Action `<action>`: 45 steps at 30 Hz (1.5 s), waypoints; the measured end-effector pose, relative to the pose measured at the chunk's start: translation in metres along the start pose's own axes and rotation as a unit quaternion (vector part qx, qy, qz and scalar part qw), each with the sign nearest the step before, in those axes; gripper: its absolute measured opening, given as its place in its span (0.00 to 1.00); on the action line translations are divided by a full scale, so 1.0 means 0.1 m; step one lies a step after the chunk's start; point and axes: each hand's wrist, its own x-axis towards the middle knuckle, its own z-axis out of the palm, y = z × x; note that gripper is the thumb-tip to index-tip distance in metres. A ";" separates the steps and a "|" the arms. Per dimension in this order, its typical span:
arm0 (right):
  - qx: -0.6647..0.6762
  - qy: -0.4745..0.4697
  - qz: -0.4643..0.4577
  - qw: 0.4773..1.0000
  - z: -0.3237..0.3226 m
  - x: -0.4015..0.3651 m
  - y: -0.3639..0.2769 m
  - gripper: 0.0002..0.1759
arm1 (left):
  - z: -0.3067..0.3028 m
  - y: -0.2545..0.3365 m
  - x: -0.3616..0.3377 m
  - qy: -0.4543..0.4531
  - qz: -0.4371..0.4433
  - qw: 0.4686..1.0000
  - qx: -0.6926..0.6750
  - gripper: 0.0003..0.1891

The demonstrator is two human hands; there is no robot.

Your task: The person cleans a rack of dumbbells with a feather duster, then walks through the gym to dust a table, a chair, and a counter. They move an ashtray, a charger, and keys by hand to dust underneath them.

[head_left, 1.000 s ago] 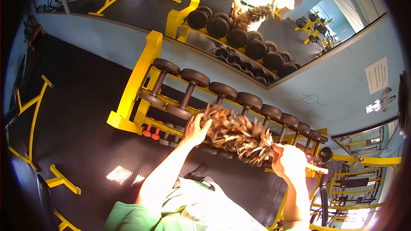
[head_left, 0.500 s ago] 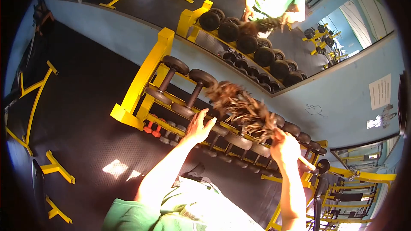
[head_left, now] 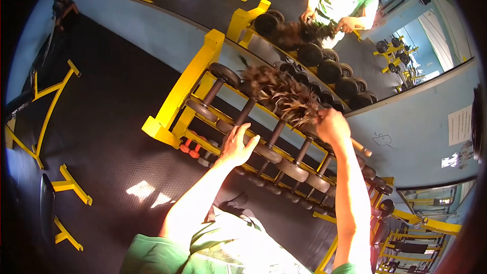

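Head view, looking down over a dumbbell rack against a blue wall.

- Far left of frame: yellow floor frames are lying on the black rubber floor.
- Left of centre: the yellow rack is running diagonally toward the lower right, carrying rows of black dumbbells. Small red dumbbells are sitting low at its near-left foot.
- Centre: the left hand is reaching out over the front row, its grip spread wide, fingers fanned and palm resting on a dumbbell head at the rack's front rail. It is pinching nothing.
- Just right of and above that hand: the feather duster, brown and bushy, is lying across the upper row of dumbbells, feathers touching the handles and heads there, near the centre of the frame.
- Right of centre: the right hand is holding the duster at the feathers' base, grip pressed together around the handle; the pale handle end is sticking out past the hand toward the lower right.
- Top right: the wall mirror is showing a second rack and a person in a green shirt with a duster.
- Far right: a paper notice is hanging on the wall.
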 end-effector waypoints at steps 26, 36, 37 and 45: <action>-0.020 0.019 -0.232 0.972 0.10 -0.30 -0.63 0.13 | -0.62 -0.71 -0.10 0.244 -0.172 0.951 -0.076 0.31; -0.108 -0.063 -0.126 0.984 -0.16 -0.55 -0.87 0.09 | -0.67 -0.84 0.00 0.292 -0.234 0.884 -0.280 0.36; -0.109 -0.061 -0.123 0.985 -0.15 -0.51 -0.88 0.09 | -0.65 -0.80 0.00 0.285 -0.217 0.900 -0.250 0.36; -0.039 -0.001 -0.146 0.988 0.35 -0.28 -0.96 0.09 | -0.54 -0.69 0.12 0.262 -0.165 0.920 -0.240 0.36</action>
